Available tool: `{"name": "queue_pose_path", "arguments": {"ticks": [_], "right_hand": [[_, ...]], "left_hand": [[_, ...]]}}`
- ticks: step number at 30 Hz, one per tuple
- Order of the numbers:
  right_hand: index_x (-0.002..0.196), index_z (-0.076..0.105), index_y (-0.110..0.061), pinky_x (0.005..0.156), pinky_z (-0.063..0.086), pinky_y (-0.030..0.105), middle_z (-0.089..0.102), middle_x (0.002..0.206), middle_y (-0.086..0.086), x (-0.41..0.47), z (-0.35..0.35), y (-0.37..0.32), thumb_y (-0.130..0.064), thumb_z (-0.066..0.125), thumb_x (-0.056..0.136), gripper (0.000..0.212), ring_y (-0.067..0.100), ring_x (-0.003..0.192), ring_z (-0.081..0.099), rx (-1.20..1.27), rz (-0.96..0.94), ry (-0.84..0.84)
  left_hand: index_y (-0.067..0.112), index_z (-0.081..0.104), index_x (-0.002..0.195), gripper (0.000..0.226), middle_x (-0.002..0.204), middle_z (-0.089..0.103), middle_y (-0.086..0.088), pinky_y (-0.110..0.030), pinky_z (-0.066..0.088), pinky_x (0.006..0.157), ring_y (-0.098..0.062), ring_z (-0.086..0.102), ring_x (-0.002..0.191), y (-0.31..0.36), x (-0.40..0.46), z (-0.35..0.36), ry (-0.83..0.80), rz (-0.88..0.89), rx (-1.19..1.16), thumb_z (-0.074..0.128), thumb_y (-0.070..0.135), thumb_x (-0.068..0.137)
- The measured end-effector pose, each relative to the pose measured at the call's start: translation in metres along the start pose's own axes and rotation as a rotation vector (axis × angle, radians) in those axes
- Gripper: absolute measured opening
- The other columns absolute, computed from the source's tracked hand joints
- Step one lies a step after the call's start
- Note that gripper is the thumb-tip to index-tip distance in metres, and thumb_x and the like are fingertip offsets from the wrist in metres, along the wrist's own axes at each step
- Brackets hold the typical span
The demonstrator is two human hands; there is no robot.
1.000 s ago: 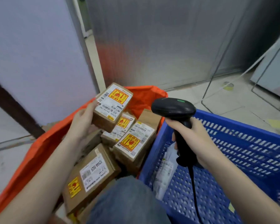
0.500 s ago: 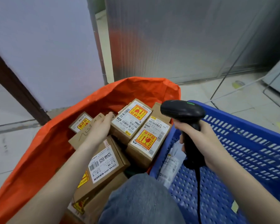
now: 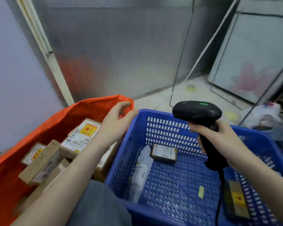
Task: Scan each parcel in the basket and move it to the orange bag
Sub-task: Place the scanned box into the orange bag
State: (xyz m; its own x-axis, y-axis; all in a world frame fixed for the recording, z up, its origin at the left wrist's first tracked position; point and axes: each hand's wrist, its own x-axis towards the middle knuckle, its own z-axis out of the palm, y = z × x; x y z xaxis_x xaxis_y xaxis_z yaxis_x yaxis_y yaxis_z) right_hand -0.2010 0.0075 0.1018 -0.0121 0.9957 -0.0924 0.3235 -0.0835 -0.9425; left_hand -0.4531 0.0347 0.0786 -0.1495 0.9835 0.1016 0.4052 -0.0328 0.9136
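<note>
Parcels (image 3: 164,153) wait in basket (image 3: 162,114); right hand (image 3: 219,136) grips scanner (image 3: 197,111) (left hand (image 3: 116,121) loose).

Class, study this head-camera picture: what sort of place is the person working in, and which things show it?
Probably a parcel sorting or courier back room: a handheld barcode scanner, labelled cardboard parcels piled in an orange bag, and a blue plastic basket on a bare floor.
</note>
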Motion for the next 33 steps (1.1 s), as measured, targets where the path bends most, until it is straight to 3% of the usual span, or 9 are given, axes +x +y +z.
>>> {"name": "queue_pose_path", "arguments": {"ticks": [4,9,15,19,23,29,31,33], "right_hand": [[0.077,0.055,-0.001,0.042,0.039,0.024,0.050,0.050,0.010,-0.017,-0.073,0.029,-0.022,0.067,0.086,0.025,0.019,0.041,0.047,-0.032,-0.007,0.117],[0.073,0.055,-0.008,0.040,0.038,0.023,0.049,0.047,0.003,-0.030,-0.142,0.091,-0.017,0.068,0.085,0.020,0.015,0.038,0.047,-0.114,0.052,0.235],[0.069,0.052,-0.013,0.044,0.036,0.023,0.046,0.042,-0.003,-0.031,-0.180,0.180,-0.018,0.067,0.085,0.023,0.007,0.039,0.046,-0.230,0.145,0.227],[0.072,0.052,-0.018,0.048,0.037,0.025,0.044,0.049,-0.007,-0.022,-0.184,0.229,-0.023,0.067,0.086,0.021,0.005,0.042,0.044,-0.191,0.252,0.290],[0.075,0.054,-0.017,0.039,0.031,0.017,0.046,0.055,0.001,-0.010,-0.178,0.263,-0.017,0.064,0.088,0.017,0.006,0.040,0.041,-0.105,0.324,0.361],[0.070,0.053,-0.019,0.039,0.036,0.020,0.048,0.052,0.004,0.011,-0.174,0.302,-0.019,0.066,0.086,0.020,0.010,0.036,0.045,0.001,0.462,0.408],[0.070,0.054,-0.022,0.046,0.039,0.023,0.052,0.052,-0.003,0.014,-0.173,0.314,-0.023,0.067,0.085,0.020,0.010,0.044,0.051,-0.049,0.464,0.412],[0.070,0.054,-0.023,0.046,0.038,0.016,0.055,0.048,-0.007,0.018,-0.171,0.319,-0.022,0.067,0.084,0.019,0.000,0.046,0.052,-0.058,0.445,0.401]], "left_hand": [[0.024,0.054,0.127,0.037,0.129,0.053,0.008,-0.022,0.035,0.096,-0.007,0.047,0.122,0.013,-0.005,0.087,-0.228,0.024,0.045,0.061,0.035,0.091],[0.024,0.050,0.133,0.046,0.135,0.047,0.010,-0.027,0.036,0.104,-0.007,0.044,0.123,0.009,-0.019,0.186,-0.454,0.011,0.122,0.060,0.038,0.091],[0.022,0.038,0.141,0.056,0.144,0.037,0.007,-0.027,0.032,0.105,-0.008,0.036,0.131,-0.020,-0.027,0.285,-0.690,-0.072,0.169,0.059,0.040,0.092],[0.018,0.032,0.145,0.062,0.150,0.035,0.002,-0.027,0.032,0.102,-0.014,0.036,0.135,-0.053,-0.034,0.341,-0.788,-0.181,0.177,0.060,0.038,0.092],[0.011,0.024,0.148,0.077,0.153,0.031,-0.005,-0.028,0.031,0.108,-0.018,0.034,0.139,-0.096,-0.056,0.395,-0.880,-0.326,0.205,0.067,0.034,0.088],[0.016,0.005,0.154,0.101,0.158,0.010,-0.009,-0.036,0.027,0.112,-0.029,0.022,0.144,-0.131,-0.076,0.475,-0.995,-0.311,0.354,0.070,0.045,0.082],[0.021,0.008,0.152,0.103,0.155,0.012,-0.008,-0.045,0.032,0.112,-0.034,0.026,0.141,-0.137,-0.078,0.498,-0.981,-0.289,0.346,0.073,0.050,0.077],[0.022,0.013,0.151,0.105,0.153,0.013,-0.007,-0.051,0.034,0.109,-0.036,0.027,0.140,-0.142,-0.079,0.517,-0.944,-0.287,0.337,0.075,0.054,0.072]]}}
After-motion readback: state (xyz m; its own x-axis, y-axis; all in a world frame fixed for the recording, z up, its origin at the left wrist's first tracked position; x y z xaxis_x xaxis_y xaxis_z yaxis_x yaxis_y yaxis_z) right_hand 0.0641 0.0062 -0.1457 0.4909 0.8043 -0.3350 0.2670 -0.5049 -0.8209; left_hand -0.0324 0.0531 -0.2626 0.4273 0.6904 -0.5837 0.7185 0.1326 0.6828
